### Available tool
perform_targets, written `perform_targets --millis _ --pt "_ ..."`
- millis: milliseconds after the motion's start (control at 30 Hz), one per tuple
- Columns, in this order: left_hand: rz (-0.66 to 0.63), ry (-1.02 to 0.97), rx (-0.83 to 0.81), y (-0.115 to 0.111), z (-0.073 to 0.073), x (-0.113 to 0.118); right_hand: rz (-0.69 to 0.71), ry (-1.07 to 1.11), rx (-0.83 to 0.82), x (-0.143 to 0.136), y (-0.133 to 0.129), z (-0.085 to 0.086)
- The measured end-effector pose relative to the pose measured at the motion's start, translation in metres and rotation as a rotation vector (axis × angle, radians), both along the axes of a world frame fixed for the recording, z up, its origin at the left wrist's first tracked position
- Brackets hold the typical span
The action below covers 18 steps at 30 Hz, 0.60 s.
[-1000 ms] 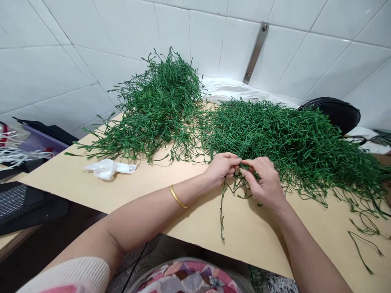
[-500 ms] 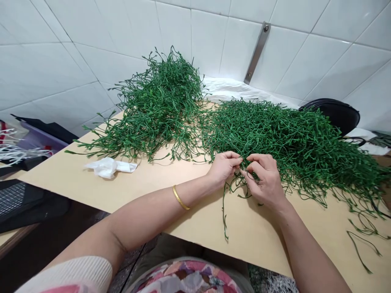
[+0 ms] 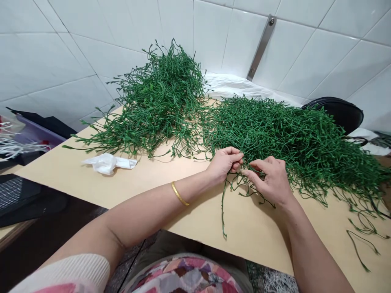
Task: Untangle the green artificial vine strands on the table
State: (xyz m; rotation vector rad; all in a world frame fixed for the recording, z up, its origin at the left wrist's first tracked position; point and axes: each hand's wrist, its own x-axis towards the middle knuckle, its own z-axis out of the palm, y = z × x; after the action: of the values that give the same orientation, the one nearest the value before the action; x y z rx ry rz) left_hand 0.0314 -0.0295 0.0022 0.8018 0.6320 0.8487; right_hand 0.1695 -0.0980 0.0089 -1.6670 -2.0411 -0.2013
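Note:
My left hand pinches green stems at the front edge of the right heap of green stems. One long green strand hangs from it down over the table. Just to the right, my right hand has its thumb and forefinger a little apart, close to the left fingertips. Green stems pass beneath and behind it; whether its curled fingers hold any of them is hidden. A second heap of green stems lies at the back left.
Crumpled white tissue lies on the tan table at the left. Loose stems are at the right. Behind are a black round case and a tiled wall with a metal bracket. White strands show at far left.
My right hand has moved slightly right, its thumb and forefinger now parted from the left fingertips. My left hand keeps its pinch. The view has shifted slightly.

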Motion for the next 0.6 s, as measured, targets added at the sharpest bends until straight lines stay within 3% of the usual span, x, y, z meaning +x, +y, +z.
perform_targets --millis 467,600 --pt "-0.088 -0.159 -0.166 0.002 -0.002 -0.001 0.008 0.038 -0.003 -0.010 0.001 -0.005" --pt "-0.117 -0.215 -0.222 0.003 -0.002 -0.001 0.083 0.245 -0.070 -0.016 0.001 -0.005"
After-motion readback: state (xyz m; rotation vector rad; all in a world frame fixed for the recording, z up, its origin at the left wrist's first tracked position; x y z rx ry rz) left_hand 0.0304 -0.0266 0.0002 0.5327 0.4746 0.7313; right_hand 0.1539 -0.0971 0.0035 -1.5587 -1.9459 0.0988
